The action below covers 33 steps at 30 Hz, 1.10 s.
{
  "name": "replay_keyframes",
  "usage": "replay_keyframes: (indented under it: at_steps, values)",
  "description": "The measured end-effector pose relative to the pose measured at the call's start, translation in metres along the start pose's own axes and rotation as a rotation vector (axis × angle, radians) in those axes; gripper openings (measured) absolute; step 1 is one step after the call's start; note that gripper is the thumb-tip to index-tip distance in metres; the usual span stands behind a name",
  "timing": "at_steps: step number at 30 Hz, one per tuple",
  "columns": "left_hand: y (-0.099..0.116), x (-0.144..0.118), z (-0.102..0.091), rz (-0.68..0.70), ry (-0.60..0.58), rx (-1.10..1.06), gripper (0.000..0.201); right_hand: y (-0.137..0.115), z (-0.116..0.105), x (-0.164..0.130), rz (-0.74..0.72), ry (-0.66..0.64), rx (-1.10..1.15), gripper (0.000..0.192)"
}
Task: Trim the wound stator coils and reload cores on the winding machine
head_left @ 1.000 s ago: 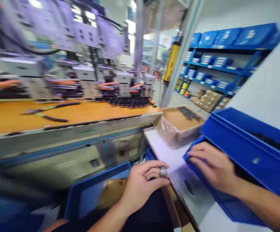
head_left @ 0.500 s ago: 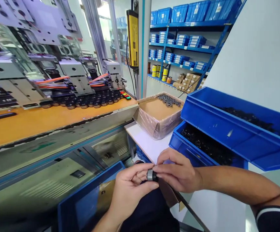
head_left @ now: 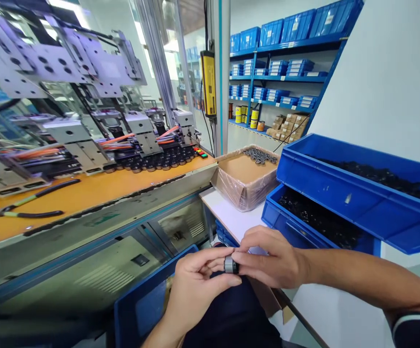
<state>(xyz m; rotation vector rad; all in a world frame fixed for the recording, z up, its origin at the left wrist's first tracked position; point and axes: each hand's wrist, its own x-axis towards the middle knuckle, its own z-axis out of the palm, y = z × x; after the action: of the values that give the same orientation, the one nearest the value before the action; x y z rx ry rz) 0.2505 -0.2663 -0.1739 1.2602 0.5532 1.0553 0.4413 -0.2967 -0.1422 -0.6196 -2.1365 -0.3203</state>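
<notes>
Above my lap, my left hand (head_left: 202, 280) grips a small grey metal ring (head_left: 229, 264) between thumb and fingers. A black piece sits against the ring's right side, partly hidden by fingertips. My right hand (head_left: 271, 258) is closed at that side, its fingertips pressed on the black piece. Both hands touch each other around this small part. Behind them, a plastic-wrapped carton (head_left: 244, 191) holds a cluster of grey rings (head_left: 261, 155) at its far end. Two blue bins (head_left: 340, 193) to the right contain many small black parts (head_left: 371, 174).
On the left, an orange bench (head_left: 97, 195) carries machine fixtures, rows of black round parts (head_left: 159, 159) and green-and-black handled pliers (head_left: 32, 200). A blue crate (head_left: 126, 309) stands low beside my legs. Blue shelving (head_left: 290, 79) with boxes rises at the back.
My view has swung left and slightly up, bringing the whole pliers into sight. Both hands stay together on the ring; its black side now shows slightly more between the fingers.
</notes>
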Motion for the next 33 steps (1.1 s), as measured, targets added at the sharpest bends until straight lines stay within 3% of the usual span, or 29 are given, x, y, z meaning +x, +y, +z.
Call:
replay_keyframes:
  at_steps: [5,8,14,17,20,23,27,33]
  values:
    - [0.008,-0.021,0.013,0.036,0.160,-0.060,0.034,-0.017,-0.001,0.009,-0.130,0.013,-0.158,0.024]
    - [0.018,-0.037,0.006,0.152,0.177,-0.030,0.031,-0.034,0.005,0.015,-0.117,0.054,-0.158,0.023]
    - [0.056,-0.063,-0.033,0.600,0.058,0.549,0.036,-0.072,0.028,0.031,0.048,0.111,0.146,0.019]
    - [0.065,-0.073,-0.044,0.704,0.044,0.616,0.040,-0.083,0.038,0.038,0.078,0.118,0.224,0.020]
    - [0.061,-0.079,-0.047,0.631,0.109,0.479,0.032,-0.090,0.047,0.045,0.099,0.148,0.244,0.023]
    - [0.051,-0.082,-0.048,0.401,0.137,0.125,0.021,-0.094,0.055,0.053,0.126,0.194,0.233,0.023]
    - [0.046,-0.084,-0.050,0.094,0.156,-0.334,0.025,-0.097,0.068,0.064,0.132,0.215,0.219,0.022]
    - [0.054,-0.086,-0.063,-0.028,0.155,-0.602,0.032,-0.092,0.091,0.084,0.109,0.264,0.338,0.020]
